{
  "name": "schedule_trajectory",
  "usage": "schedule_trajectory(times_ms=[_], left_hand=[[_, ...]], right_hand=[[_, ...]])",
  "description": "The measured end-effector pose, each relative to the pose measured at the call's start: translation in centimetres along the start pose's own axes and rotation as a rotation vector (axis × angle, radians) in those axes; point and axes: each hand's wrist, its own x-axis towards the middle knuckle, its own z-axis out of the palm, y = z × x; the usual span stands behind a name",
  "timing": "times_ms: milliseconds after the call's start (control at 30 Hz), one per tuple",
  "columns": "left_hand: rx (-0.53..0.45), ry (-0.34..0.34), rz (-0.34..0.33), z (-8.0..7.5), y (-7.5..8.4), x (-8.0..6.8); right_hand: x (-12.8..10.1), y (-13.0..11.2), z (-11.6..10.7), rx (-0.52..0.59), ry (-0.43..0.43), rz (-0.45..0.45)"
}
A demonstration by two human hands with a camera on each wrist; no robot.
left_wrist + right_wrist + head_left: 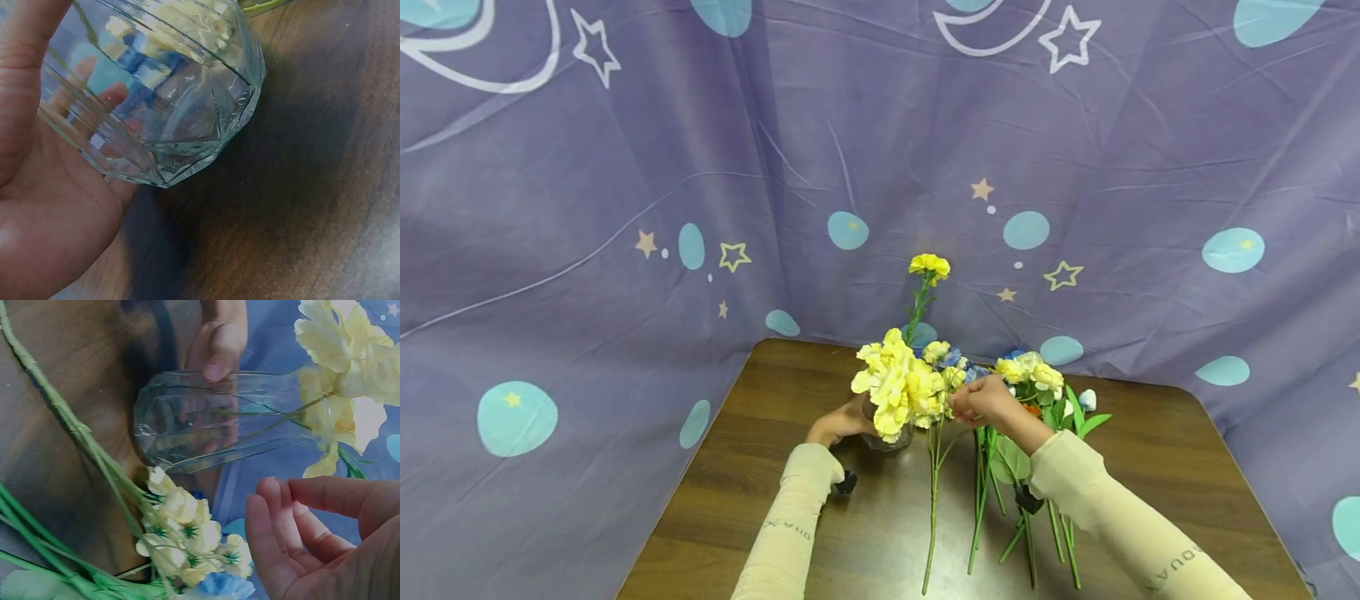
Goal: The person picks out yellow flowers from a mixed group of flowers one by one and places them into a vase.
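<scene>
My left hand (847,419) holds the clear glass vase (887,439) round its side. In the left wrist view, the thumb is on the near side and the fingers show through the glass. Large pale-yellow flowers (891,379) stick out of the vase's mouth, and a yellow carnation (929,267) rises above them. Beside the vase is my right hand (988,402). In the right wrist view its fingers are loosely bent, with nothing between them. Just below that hand, a spray of small pale-yellow flowers (181,512) lies on the table.
Several artificial stems (981,500) lie on the wooden table (715,517) under and beside the right forearm, with yellow, white, blue and orange blooms toward the back. A purple curtain (880,125) with moons and stars hangs behind and to the sides.
</scene>
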Motion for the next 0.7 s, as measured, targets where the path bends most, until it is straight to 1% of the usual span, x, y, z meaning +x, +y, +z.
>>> schedule_trajectory(times_ms=[167, 333, 467, 533, 700], left_hand=[[-0.005, -0.004, 0.014, 0.0, 0.0, 0.1], [0.015, -0.007, -0.014, -0.1, 0.2, 0.2], [0.061, -0.001, -0.041, -0.2, 0.5, 0.0], [0.073, -0.007, -0.042, -0.2, 0.6, 0.0], [0.091, -0.033, -0.013, -0.3, 1.0, -0.1]], right_hand=[[0.1, 1.0, -0.3, 0.017, -0.058, 0.085], [0.0, 2.2, -0.4, 0.016, -0.104, 0.099], [-0.1, 2.8, -0.2, 0.012, -0.117, 0.109], [-0.2, 3.1, -0.1, 0.009, -0.119, 0.117], [-0.4, 3.8, 0.2, 0.005, -0.137, 0.141]])
